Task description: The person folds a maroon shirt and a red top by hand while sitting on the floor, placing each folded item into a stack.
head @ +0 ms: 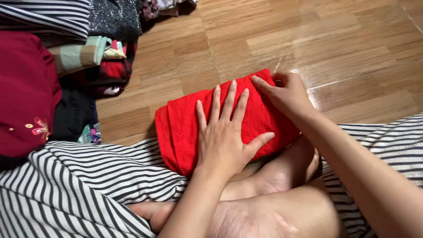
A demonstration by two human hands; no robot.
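A folded red eyelet garment [180, 125] lies on the wooden floor just in front of my crossed legs. My left hand [227, 134] rests flat on its middle, fingers spread and pointing away from me. My right hand [286, 94] is at the garment's far right end, fingers curled onto the fabric edge there. The cloth's near edge touches my foot [282, 169].
A pile of clothes sits at the left: a dark red garment with embroidery [26, 92], striped fabric [48, 17], a sparkly dark piece [114, 17], plaid and pastel items [83, 53]. My striped skirt [88, 185] covers my knees. Wooden floor [330, 39] stretches to the right.
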